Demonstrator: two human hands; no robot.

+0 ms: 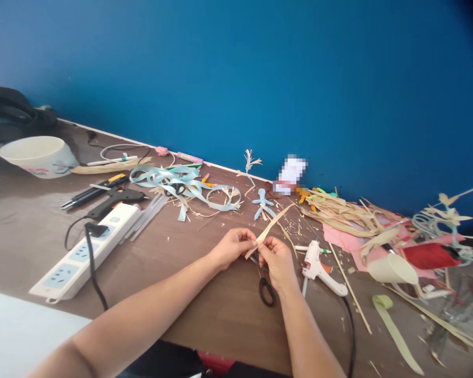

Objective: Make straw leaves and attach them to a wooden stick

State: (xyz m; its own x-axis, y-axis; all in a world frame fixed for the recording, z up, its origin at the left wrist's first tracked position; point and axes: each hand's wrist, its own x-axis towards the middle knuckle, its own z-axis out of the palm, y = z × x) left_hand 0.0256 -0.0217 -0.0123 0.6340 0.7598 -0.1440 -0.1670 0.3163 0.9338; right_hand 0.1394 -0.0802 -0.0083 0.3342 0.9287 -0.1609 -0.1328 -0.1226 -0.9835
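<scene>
Between my two hands is a pale strip of dried husk [274, 220], its long end pointing up and to the right. My left hand [236, 248] pinches its lower part between thumb and fingers. Fingertips of my right hand [276, 260] close on the same strip, right beside the left ones. Below the hands lie scissors with black handles [267, 292], their blades mostly hidden under my right hand. A white glue gun [319, 269] rests just right of that hand. Beyond the strip sits a small blue braided figure [262, 203].
A white power strip [86, 252] and a black glue gun [116, 202] lie left, near a white tub [39, 156]. Light blue ribbon [169, 181] tangles at the back. Husk strips [339, 210], a paper cup [392, 269] and a red spool [429, 257] crowd the right.
</scene>
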